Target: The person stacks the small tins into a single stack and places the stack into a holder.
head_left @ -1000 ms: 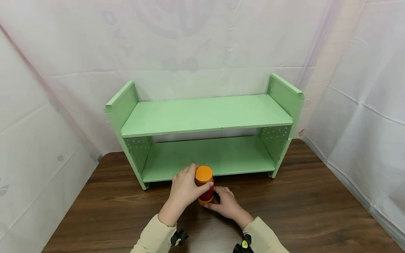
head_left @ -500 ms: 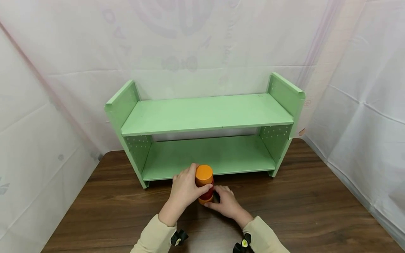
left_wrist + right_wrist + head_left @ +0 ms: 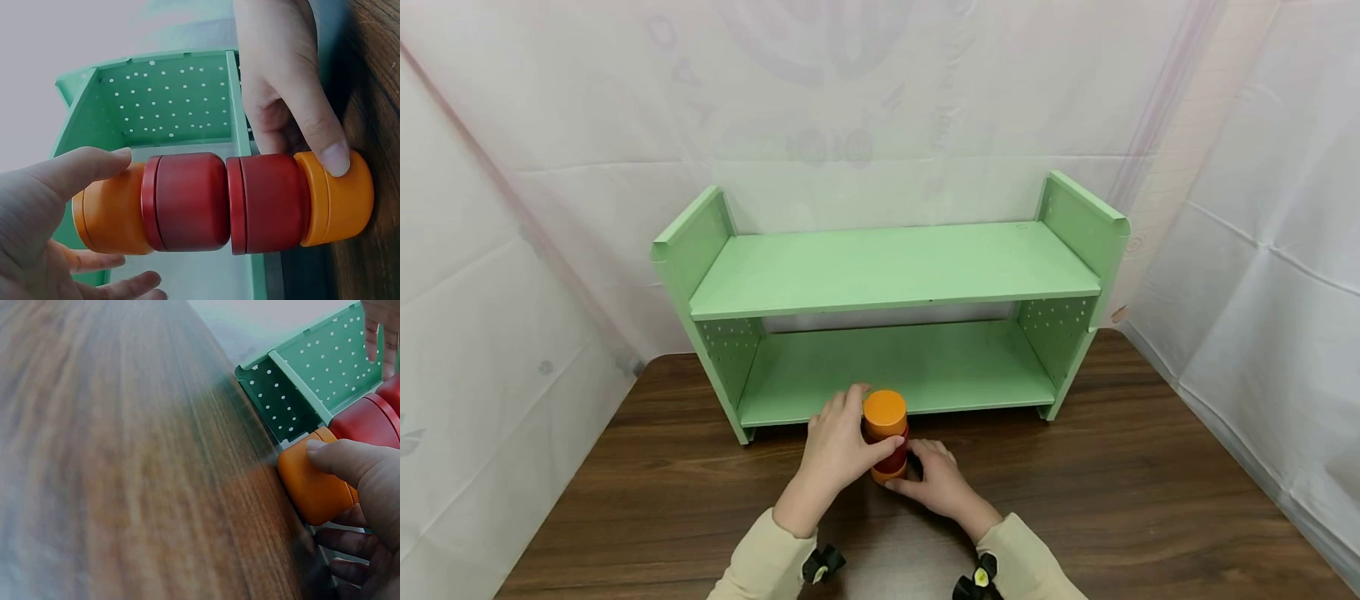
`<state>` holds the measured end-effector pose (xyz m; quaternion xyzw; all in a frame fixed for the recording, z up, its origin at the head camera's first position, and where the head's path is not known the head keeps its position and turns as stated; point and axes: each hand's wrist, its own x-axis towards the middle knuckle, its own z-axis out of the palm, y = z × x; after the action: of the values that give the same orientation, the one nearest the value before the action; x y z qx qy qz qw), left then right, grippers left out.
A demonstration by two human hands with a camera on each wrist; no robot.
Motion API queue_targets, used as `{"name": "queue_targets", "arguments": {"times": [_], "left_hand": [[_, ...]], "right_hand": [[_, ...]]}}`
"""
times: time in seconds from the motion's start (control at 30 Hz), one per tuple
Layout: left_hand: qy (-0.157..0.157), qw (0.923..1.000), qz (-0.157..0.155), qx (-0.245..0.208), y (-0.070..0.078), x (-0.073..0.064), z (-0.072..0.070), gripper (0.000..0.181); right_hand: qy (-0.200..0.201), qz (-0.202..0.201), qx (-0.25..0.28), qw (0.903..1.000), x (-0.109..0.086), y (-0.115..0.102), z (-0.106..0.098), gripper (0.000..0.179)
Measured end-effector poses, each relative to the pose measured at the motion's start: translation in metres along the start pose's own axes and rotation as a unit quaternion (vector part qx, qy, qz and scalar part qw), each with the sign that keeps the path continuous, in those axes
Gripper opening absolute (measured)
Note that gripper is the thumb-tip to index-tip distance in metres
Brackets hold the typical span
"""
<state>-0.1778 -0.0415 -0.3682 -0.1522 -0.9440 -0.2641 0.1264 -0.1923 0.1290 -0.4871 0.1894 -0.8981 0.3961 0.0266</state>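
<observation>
Small round lidded canisters stand stacked upright on the table, in front of the green shelf. At the top is an orange canister (image 3: 884,410), with two red canisters (image 3: 192,201) under it and another orange canister (image 3: 340,197) at the bottom. My left hand (image 3: 837,446) curls round the top orange canister from the left, its thumb on the side. From the right, my right hand (image 3: 942,486) holds the bottom orange canister, thumb in front and fingers partly hidden behind. In the left wrist view the stack lies sideways.
A green two-tier shelf (image 3: 895,271) with perforated side panels stands right behind the stack. Its lower board (image 3: 895,367) comes close to my left fingers. The dark wood table (image 3: 1120,500) extends to both sides. White sheeting (image 3: 880,100) hangs behind and at the sides.
</observation>
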Motion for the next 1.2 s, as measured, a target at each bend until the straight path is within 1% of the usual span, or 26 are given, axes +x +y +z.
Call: {"name": "queue_targets", "arguments": {"times": [0.23, 0.47, 0.73, 0.97, 1.2], "left_hand": [[-0.01, 0.9999, -0.009, -0.007, -0.004, -0.004, -0.001, 0.077], [-0.016, 0.9994, -0.019, -0.024, -0.013, -0.011, 0.006, 0.079], [-0.027, 0.9985, -0.025, -0.04, -0.019, -0.015, 0.01, 0.081], [-0.036, 0.9983, -0.023, -0.039, -0.022, -0.019, 0.015, 0.084], [-0.036, 0.9982, -0.019, -0.045, -0.028, -0.021, 0.02, 0.08]], "right_hand": [[-0.007, 0.0, 0.002, 1.0, -0.001, 0.0, -0.001, 0.056], [-0.01, 0.001, -0.002, 0.9999, -0.001, -0.001, -0.003, 0.056], [-0.008, -0.001, 0.007, 0.9999, -0.001, -0.003, -0.004, 0.051], [-0.009, -0.003, 0.006, 0.9999, -0.001, -0.002, -0.004, 0.051], [-0.013, -0.002, 0.008, 0.9999, -0.001, -0.001, -0.004, 0.052]]}}
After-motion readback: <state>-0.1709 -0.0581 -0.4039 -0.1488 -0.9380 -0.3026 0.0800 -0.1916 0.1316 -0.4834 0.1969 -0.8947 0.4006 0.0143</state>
